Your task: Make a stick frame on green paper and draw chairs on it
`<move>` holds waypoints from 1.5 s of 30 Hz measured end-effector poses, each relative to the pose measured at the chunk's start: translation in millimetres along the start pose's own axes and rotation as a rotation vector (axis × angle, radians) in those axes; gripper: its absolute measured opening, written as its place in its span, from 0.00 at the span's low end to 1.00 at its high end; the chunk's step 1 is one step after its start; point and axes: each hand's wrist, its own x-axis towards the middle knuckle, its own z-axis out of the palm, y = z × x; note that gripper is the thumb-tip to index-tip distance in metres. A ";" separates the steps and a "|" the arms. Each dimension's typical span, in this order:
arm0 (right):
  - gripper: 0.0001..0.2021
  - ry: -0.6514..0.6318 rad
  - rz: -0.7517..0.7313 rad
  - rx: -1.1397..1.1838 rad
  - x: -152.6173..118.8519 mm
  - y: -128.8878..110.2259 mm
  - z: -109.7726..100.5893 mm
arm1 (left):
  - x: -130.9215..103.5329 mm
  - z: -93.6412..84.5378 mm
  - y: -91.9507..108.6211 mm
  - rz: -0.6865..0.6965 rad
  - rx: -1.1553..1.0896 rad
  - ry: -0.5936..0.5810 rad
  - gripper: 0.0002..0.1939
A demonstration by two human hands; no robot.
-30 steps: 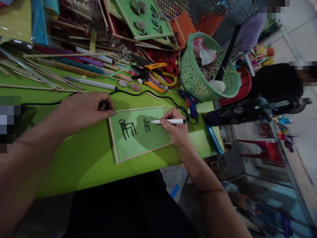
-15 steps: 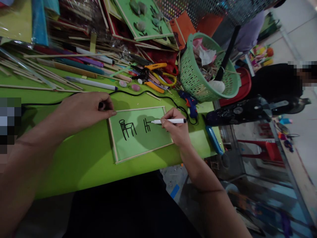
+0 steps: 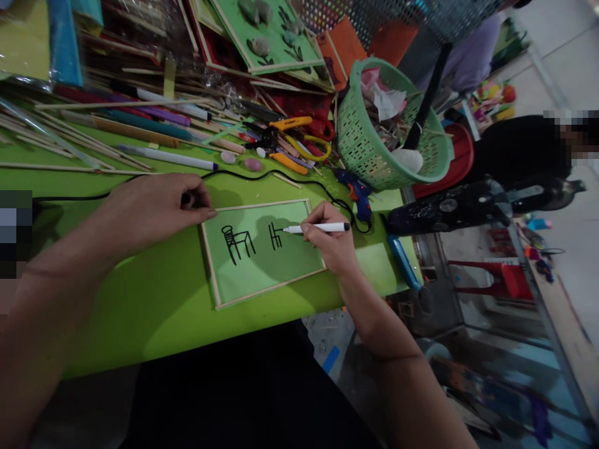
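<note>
A green card framed with thin wooden sticks (image 3: 266,274) lies on the green tabletop, bearing two black line drawings that look like chairs. My right hand (image 3: 330,240) rests over the card's right edge, its fingers closed around a white marker (image 3: 322,227) with a black end. The marker's tip touches the smaller drawing (image 3: 276,237). At the card's upper left corner is the thumb of my left hand (image 3: 159,202), touching the frame. Its other fingers are curled, and a small dark thing (image 3: 188,199) shows within them, too unclear to name.
Behind the card runs a black cord (image 3: 262,176) to a blue glue gun (image 3: 358,194). Orange-handled pliers (image 3: 290,140), markers (image 3: 168,157) and many thin sticks lie beyond. A green basket (image 3: 360,143) stands at the back right, near a blue case (image 3: 403,262). Another person is at the right.
The view has shifted slightly, so everything sits a little further left. Both hands keep their places on the card, and the marker tip stays at the smaller drawing.
</note>
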 end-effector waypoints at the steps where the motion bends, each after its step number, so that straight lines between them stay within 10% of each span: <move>1: 0.07 -0.001 0.003 0.001 0.0 -0.1 0.0 | 0.0 0.3 -0.5 0.002 0.000 0.003 0.21; 45: 0.07 0.010 0.024 0.238 -0.9 9.0 -3.1 | 1.3 -1.2 -1.7 -0.009 0.019 -0.023 0.23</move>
